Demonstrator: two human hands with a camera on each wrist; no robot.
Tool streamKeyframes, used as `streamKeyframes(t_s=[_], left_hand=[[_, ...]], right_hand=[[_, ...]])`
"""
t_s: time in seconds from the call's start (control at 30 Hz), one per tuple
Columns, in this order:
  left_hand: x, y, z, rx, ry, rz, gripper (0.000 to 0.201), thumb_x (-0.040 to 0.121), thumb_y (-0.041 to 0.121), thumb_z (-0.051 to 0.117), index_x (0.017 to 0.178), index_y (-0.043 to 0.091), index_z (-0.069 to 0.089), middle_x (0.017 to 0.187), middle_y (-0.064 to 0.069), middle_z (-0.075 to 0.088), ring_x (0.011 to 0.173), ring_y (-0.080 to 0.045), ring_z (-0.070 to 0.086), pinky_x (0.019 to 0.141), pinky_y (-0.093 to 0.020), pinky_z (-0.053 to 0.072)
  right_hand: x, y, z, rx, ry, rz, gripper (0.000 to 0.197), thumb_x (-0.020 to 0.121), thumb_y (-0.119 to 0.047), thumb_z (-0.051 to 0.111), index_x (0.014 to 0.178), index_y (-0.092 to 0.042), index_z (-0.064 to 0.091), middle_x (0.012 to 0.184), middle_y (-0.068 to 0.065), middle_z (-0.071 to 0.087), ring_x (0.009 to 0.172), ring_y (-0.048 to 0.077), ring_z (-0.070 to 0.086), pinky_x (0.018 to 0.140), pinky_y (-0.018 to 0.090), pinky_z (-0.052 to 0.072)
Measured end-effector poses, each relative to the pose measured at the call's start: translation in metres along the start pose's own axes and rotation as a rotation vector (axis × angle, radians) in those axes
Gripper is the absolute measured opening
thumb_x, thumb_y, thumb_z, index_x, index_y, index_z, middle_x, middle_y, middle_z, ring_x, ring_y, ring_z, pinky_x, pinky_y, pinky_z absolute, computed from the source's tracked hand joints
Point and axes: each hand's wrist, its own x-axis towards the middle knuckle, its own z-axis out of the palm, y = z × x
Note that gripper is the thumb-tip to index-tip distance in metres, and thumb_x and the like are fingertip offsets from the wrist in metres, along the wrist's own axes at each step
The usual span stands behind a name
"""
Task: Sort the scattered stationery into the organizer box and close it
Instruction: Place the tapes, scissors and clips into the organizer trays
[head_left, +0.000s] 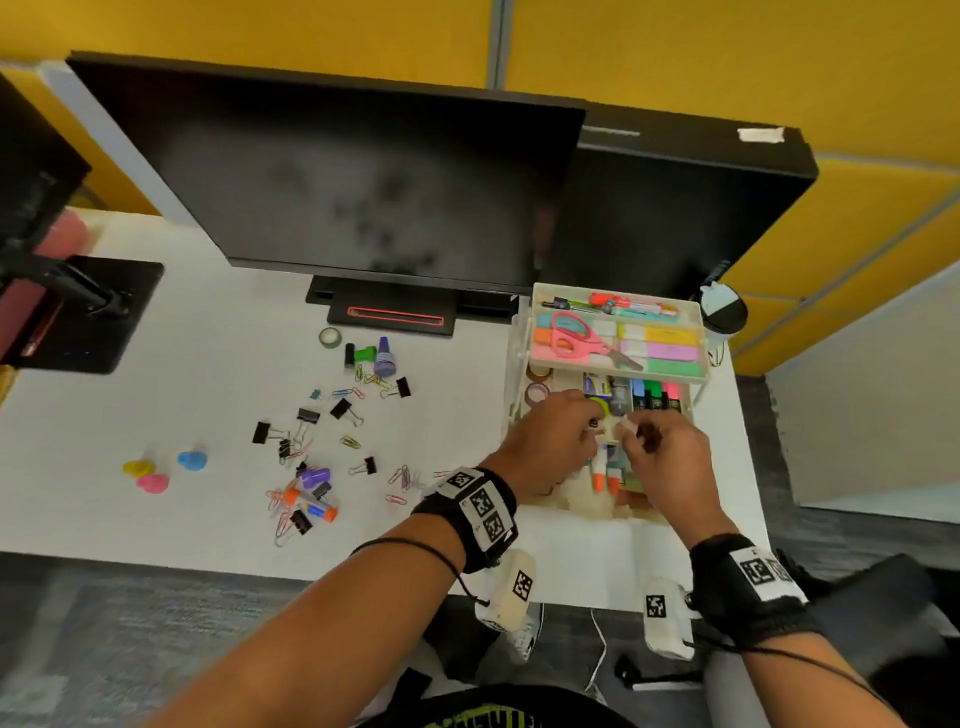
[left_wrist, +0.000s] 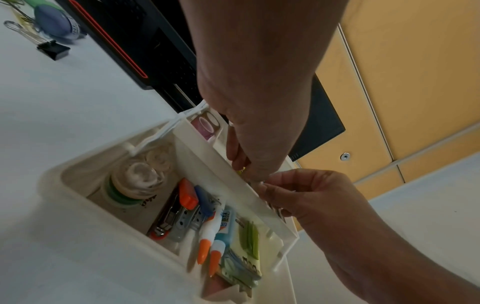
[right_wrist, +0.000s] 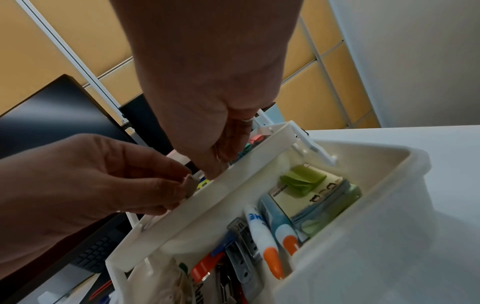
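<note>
The white tiered organizer box (head_left: 618, 287) stands open at the desk's right, with scissors (head_left: 571, 335) in its top tray and highlighters (head_left: 654, 395) in the middle tray (right_wrist: 233, 185). Both hands hover close together over that middle tray. My left hand (right_wrist: 185, 187) pinches a small pale piece between thumb and forefinger at the tray's near wall. The right hand (right_wrist: 218, 166) reaches down into the tray with curled fingers; what they hold is hidden. Below, the bottom compartment (left_wrist: 78, 205) holds orange-tipped glue pens (left_wrist: 205, 246), a stapler (left_wrist: 176, 209) and sticky notes (right_wrist: 306, 197).
Binder clips (head_left: 309, 415), paper clips (head_left: 350, 441), a glue stick (head_left: 311, 506), a purple ink bottle (head_left: 385, 357), a green stamp (head_left: 361, 355) and a tape roll (head_left: 330, 338) lie scattered left of the box. A monitor (head_left: 337, 182) stands behind; a cup (head_left: 722, 312) sits at the right.
</note>
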Motion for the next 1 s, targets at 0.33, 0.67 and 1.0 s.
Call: streamKeyframes(t_s=[0.33, 0.67, 1.0], left_hand=[[0.02, 0.018, 0.014, 0.287, -0.07, -0.05, 0.008, 0.089, 0.015, 0.061, 0.087, 0.013, 0.069, 0.089, -0.009, 0.066, 0.079, -0.029, 0.063, 0.058, -0.031, 0.041], [0.025, 0.018, 0.009, 0.308, -0.089, -0.026, 0.014, 0.093, 0.015, 0.064, 0.096, 0.015, 0.077, 0.09, -0.008, 0.065, 0.078, -0.027, 0.063, 0.064, -0.035, 0.052], [0.027, 0.012, 0.017, 0.383, -0.1, 0.008, 0.014, 0.091, 0.015, 0.063, 0.092, 0.015, 0.077, 0.088, -0.008, 0.065, 0.078, -0.029, 0.064, 0.062, -0.035, 0.05]], right_hand=[[0.018, 0.01, -0.002, -0.04, -0.089, -0.189, 0.005, 0.086, -0.007, 0.08, 0.09, -0.008, 0.079, 0.095, 0.007, 0.072, 0.081, 0.02, 0.065, 0.076, 0.032, 0.054], [0.019, 0.013, -0.001, -0.115, -0.168, -0.278, 0.006, 0.091, -0.01, 0.073, 0.09, -0.009, 0.079, 0.095, 0.004, 0.074, 0.093, 0.025, 0.063, 0.084, 0.035, 0.05], [0.004, 0.015, 0.001, -0.075, -0.141, -0.239, 0.016, 0.092, -0.007, 0.072, 0.107, -0.007, 0.078, 0.115, 0.004, 0.056, 0.108, 0.022, 0.057, 0.095, 0.035, 0.053]])
